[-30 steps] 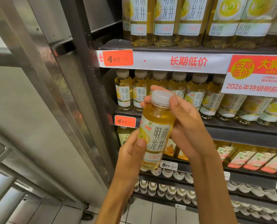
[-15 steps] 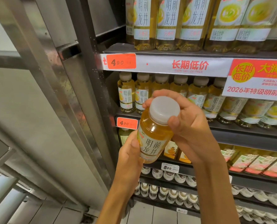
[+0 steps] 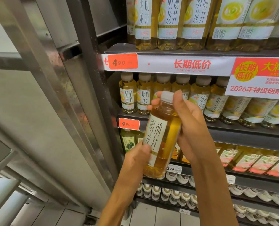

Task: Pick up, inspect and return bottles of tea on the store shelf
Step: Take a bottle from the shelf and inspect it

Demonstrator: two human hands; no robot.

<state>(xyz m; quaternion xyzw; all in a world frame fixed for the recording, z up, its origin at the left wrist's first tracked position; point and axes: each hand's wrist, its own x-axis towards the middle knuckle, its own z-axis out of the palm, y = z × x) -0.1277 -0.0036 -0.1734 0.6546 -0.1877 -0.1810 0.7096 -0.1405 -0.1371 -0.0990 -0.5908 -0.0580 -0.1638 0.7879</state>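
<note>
I hold a small bottle of yellow tea [image 3: 164, 136] with a white cap and a white label in front of the shelves, nearly upright, top leaning slightly right. My left hand [image 3: 136, 160] grips its lower part, thumb on the label. My right hand [image 3: 186, 126] wraps the upper part from the right, fingers curled round the cap and neck. Behind it, a row of the same small bottles [image 3: 128, 93] stands on the middle shelf [image 3: 243, 128].
Larger tea bottles [image 3: 168, 23] fill the top shelf. Orange price tags [image 3: 122, 61] sit on the shelf edges. Lower shelves hold other drinks [image 3: 256, 162] and small white-capped bottles [image 3: 168, 194]. A steel upright [image 3: 93, 88] and metal panels stand to the left.
The bottle tipped its cap toward me, then swung back nearly upright. It has turned so the label now faces left, and both hands kept hold.
</note>
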